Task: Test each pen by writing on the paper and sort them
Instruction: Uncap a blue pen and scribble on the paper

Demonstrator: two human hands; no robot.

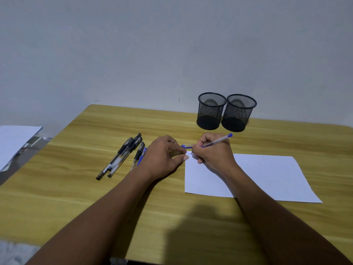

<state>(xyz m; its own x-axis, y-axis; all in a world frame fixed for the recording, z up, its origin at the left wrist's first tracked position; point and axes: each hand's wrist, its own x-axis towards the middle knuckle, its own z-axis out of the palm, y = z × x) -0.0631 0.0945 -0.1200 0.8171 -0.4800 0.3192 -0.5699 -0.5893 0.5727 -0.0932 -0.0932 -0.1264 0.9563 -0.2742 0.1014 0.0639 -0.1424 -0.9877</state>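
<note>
Wooden table (76,188). Right hand (215,150) grips blue pen (219,139), tip on the paper (267,178) corner. Left hand (162,155), just beside, pinches blue cap (186,146). Spare pens (122,157) left of left hand; mesh cups (211,111) beyond right hand.

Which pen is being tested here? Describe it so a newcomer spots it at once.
On the light wooden table, find the white sheet of paper; at its far left corner the right hand grips a clear-barrelled pen with a blue end plug. Unlike the capped pens lying further left, it is uncapped, slanted, tip at the paper.
</note>
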